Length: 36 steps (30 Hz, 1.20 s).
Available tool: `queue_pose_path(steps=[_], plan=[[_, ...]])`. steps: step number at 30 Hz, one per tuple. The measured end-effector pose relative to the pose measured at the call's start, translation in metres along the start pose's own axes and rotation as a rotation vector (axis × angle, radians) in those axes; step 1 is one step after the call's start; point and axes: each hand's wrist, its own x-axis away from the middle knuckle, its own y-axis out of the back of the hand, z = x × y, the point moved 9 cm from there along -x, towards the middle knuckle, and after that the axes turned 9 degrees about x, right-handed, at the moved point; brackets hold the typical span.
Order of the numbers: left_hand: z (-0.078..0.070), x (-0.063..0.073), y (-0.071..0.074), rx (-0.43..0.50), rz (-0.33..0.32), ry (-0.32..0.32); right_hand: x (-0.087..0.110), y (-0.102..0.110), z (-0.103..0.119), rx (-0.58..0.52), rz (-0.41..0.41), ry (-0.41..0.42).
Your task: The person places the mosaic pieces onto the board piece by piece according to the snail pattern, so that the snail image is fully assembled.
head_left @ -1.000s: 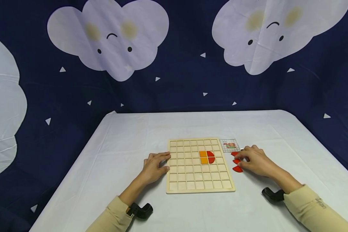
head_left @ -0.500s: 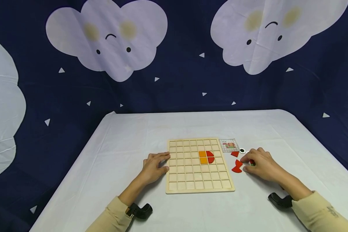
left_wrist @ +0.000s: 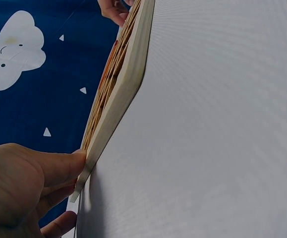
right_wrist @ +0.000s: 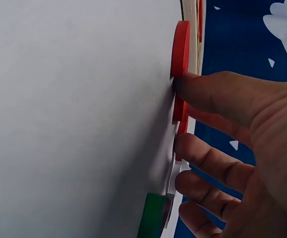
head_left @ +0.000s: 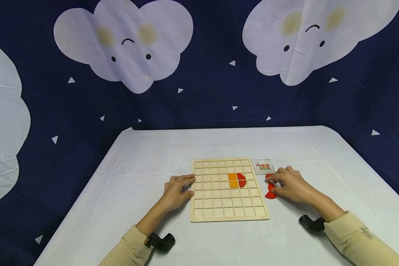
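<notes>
In the head view my left hand (head_left: pixel 176 191) rests against the left edge of a wooden grid board (head_left: pixel 207 215), thumb and index fingertips on its rim. The left wrist view has the thumb on that edge too. Two orange squares (head_left: pixel 232 180) and two red quarter-circles (head_left: pixel 241 183) sit in its cells. Right of the board, my right hand (head_left: pixel 294 186) is over loose red fan-shaped pieces, thumb and index finger around the middle red piece (head_left: pixel 271 186). A lower red piece (head_left: pixel 270 195) touches it; an upper one (head_left: pixel 268 176) is partly under the index finger.
A small picture card (head_left: pixel 263 167) lies at the board's upper right corner. A green piece (right_wrist: pixel 152 215) stands near the right fingers in the right wrist view, hidden by the hand from the head. White cloth (head_left: pixel 226 242) covers the table.
My right hand drew back to the right, then came forward and left onto the red pieces, which shifted slightly. A round black-and-white piece it uncovered is hidden again. The left hand stays still.
</notes>
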Motion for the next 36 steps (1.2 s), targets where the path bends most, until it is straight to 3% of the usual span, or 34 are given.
queue_pose_path(steps=[7,15,24,36], plan=[[-0.001,0.001,0.0,0.018,0.004,0.006,0.002,-0.002,-0.006,0.013,0.034,-0.035],[-0.002,0.001,0.002,0.015,0.001,0.012,0.009,0.003,-0.009,-0.015,-0.014,-0.008],[-0.001,0.0,0.001,0.012,0.008,0.012,0.006,0.005,-0.007,-0.02,-0.008,-0.032],[-0.001,0.0,0.0,0.014,0.013,0.015,-0.033,0.009,0.037,-0.124,-0.018,0.045]])
